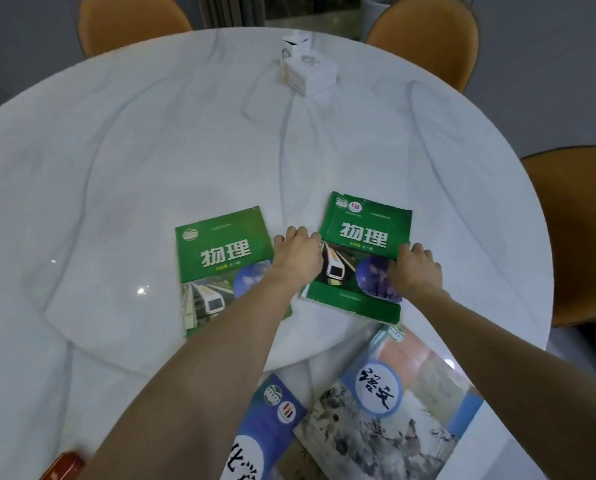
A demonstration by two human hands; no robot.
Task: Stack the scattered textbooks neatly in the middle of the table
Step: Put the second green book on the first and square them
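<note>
Two green physics textbooks lie on the white marble table (151, 140). The left green book (217, 261) lies flat, partly under my left forearm. The right green book (362, 233) lies a little farther right. My left hand (298, 252) grips its left edge and my right hand (414, 268) presses on its right side, fingers curled over the edge. Nearer me lie a blue-and-white textbook with an ink painting (393, 407) and a blue textbook (265, 424) partly under it.
A stack of small white boxes (308, 71) stands at the far middle of the table. Orange chairs (428, 32) surround the table at the back and right. A red object (64, 465) shows at the near left edge.
</note>
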